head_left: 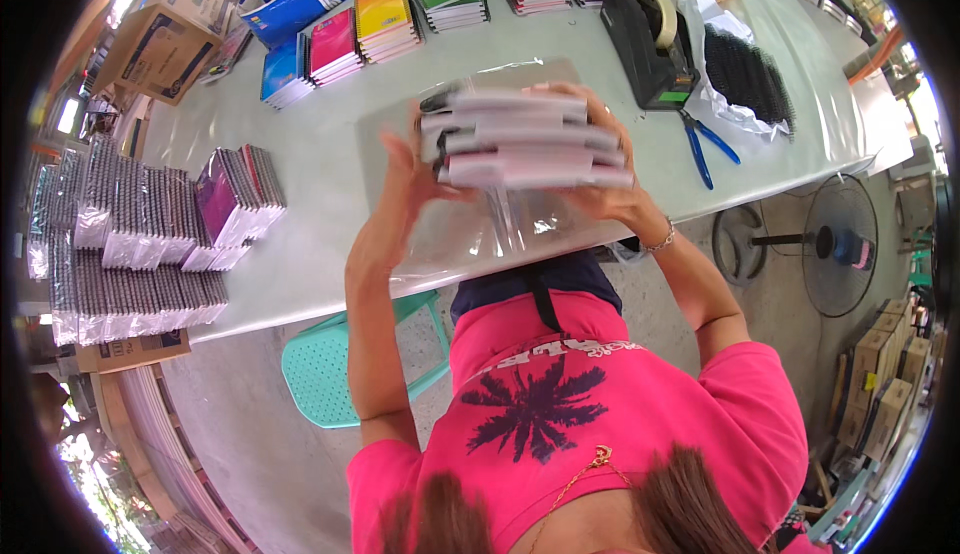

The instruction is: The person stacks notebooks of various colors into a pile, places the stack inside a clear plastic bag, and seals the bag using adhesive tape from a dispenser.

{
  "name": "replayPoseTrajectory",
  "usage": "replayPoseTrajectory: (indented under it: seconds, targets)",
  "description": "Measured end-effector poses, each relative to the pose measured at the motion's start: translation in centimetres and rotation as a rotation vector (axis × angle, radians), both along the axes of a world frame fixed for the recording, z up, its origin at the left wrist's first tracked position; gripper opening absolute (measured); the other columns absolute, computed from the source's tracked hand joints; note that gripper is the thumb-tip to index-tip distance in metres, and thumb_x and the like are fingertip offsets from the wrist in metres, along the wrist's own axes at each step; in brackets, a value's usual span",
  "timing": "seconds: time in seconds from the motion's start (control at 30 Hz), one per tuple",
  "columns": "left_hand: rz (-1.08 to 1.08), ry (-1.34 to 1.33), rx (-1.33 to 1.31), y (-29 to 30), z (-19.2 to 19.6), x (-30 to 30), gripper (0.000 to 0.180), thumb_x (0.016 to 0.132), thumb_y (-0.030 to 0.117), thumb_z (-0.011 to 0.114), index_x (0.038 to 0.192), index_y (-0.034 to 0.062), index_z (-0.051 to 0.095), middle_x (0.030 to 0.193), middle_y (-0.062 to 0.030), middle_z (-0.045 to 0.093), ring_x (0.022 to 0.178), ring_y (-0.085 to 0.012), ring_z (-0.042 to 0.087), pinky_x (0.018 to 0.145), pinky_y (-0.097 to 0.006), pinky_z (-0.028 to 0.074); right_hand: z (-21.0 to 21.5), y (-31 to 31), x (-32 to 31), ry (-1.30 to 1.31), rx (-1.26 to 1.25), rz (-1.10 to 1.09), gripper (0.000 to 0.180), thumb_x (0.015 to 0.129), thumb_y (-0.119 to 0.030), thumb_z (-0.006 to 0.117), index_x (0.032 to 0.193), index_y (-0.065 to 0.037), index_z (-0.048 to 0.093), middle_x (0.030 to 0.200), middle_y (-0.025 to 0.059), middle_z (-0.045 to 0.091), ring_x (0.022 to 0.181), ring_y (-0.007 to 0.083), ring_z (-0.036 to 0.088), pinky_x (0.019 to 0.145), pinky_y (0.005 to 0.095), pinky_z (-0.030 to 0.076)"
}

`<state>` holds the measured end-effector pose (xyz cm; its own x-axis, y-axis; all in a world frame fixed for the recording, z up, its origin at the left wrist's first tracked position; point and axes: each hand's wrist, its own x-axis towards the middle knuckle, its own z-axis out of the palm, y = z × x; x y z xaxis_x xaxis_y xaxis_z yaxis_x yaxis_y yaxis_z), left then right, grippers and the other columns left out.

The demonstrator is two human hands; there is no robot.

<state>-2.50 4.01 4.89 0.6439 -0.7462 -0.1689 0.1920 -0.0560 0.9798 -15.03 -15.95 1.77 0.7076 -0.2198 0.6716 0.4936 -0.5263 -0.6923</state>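
Between my two hands is a stack of several notebooks (pixel 530 139), edges toward me, smeared by motion and unevenly lined up. My left hand (pixel 408 169) presses the stack's left end, its thumb pointing up. Around the right end wraps my right hand (pixel 610 149), with some fingers over the far side. Beneath the stack, a clear plastic sheet or bag (pixel 470 239) lies on the pale-covered table (pixel 320 164) at the near edge.
Colored spiral notebooks (pixel 385 19) stand in piles along the far side. Plastic-wrapped notebooks (pixel 140 224) are stacked at left. A tape dispenser (pixel 650 49), blue-handled pliers (pixel 708 146) and black binding coils (pixel 745 79) lie at right. A green stool (pixel 330 374) and a fan (pixel 838 244) stand below.
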Motion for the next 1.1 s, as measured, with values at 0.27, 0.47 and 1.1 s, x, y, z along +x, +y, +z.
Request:
replayPoseTrajectory:
  seconds: [0.27,0.47,1.1]
  targets:
    - [0.02,-0.586,-0.059,-1.9,-1.5,0.0,0.108,0.061,0.017,0.09,0.144,0.0072,0.022,0.127,-0.011,0.044,0.122,-0.0236,0.045,0.105,-0.039,0.038,-0.2,1.2,-0.1,0.406,0.518,0.138,0.086,0.069,-0.011,0.08,0.141,-0.005,0.035,0.128,0.011,0.052,0.119,0.0197,0.049,0.102,0.033,0.039]
    - [0.029,-0.207,-0.28,-3.3,-6.7,-1.2,0.099,0.071,0.012,0.083,0.144,0.0072,0.015,0.131,-0.0159,0.044,0.121,-0.0244,0.047,0.103,-0.038,0.04,-3.6,3.0,0.5,0.467,0.586,0.145,0.096,0.072,-0.003,0.069,0.149,-0.007,0.013,0.14,0.0133,0.038,0.13,0.0227,0.038,0.107,0.0345,0.032]
    - [-0.081,-0.191,-0.109,0.8,-8.4,-3.0,0.094,0.082,-0.005,0.055,0.15,0.0056,-0.009,0.151,-0.0176,0.015,0.141,-0.0274,0.018,0.115,-0.04,0.017,-2.9,1.9,-1.8,0.742,0.604,0.29,0.083,0.078,0.002,0.059,0.148,-0.001,0.014,0.144,0.0169,0.034,0.136,0.0253,0.031,0.113,0.0346,0.022]
